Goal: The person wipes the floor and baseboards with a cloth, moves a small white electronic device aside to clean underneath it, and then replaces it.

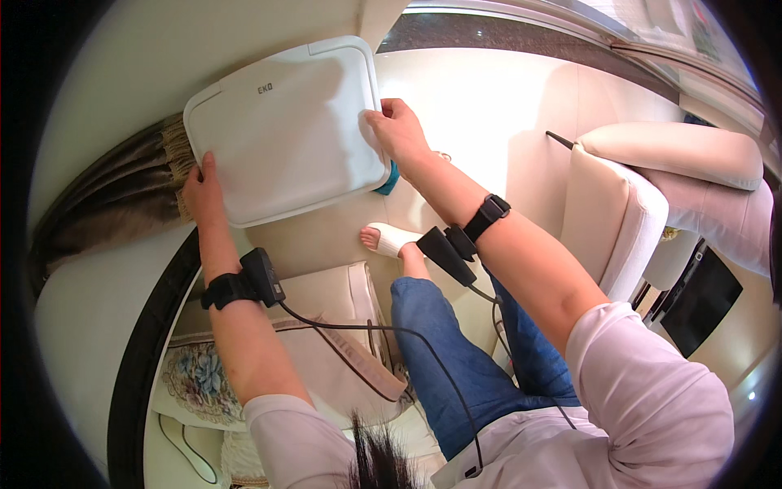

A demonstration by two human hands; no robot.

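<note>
A white rectangular EKO lid [287, 134] with rounded corners, seemingly the top of a bin, fills the space before me at the upper left. My left hand [204, 192] grips its left edge, thumb resting on the top face. On the opposite edge, my right hand [400, 131] pinches the rim between thumb and bent fingers. What lies under the lid is hidden, apart from a bit of teal material [387, 179] showing below its right corner. Each forearm carries a black strapped device, the left one [259, 278] and the right one [449, 250], with cables trailing to my body.
A brown fringed curtain [128, 177] hangs at the left by a dark curved frame [146, 342]. Cushions, one a floral cushion [198, 379], lie beside my legs. To the right stands a pale upholstered chair [611, 214]. A window frame [550, 36] runs along the top.
</note>
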